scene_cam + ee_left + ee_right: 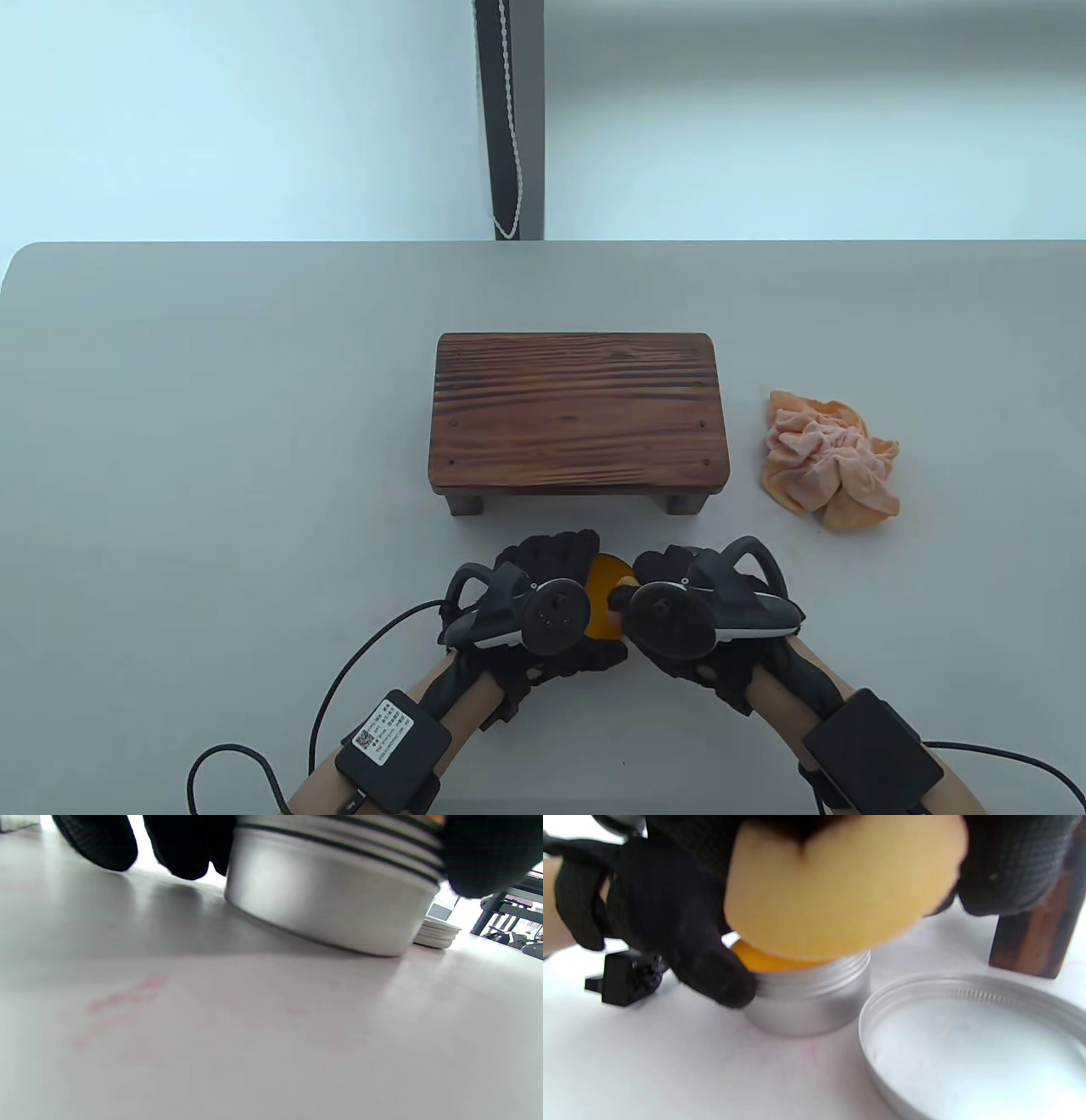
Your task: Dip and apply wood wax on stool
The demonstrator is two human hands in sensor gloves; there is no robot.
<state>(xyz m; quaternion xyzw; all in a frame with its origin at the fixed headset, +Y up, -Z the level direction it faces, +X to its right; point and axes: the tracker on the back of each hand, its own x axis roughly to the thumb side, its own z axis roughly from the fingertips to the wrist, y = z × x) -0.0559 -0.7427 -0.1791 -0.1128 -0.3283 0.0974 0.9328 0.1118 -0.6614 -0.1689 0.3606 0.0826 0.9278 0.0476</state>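
Note:
A dark wooden stool (pixel 579 413) stands mid-table. In front of it sits a round silver wax tin (pixel 810 997) (pixel 331 904) filled with orange wax (pixel 604 586). My left hand (pixel 543 586) grips the tin's side, its fingers (pixel 712 976) curled round the wall. My right hand (pixel 670 586) pinches a round yellow sponge pad (pixel 840 895) and holds it on the wax at the tin's open top. The tin's lid (pixel 971 1043) lies upside down on the table beside it, in the right wrist view.
A crumpled peach cloth (pixel 827 463) lies right of the stool. A stool leg (pixel 1035 933) stands close behind the lid. Cables run from both wrists toward the table's near edge. A dark post with a bead chain (pixel 507 119) rises behind the table.

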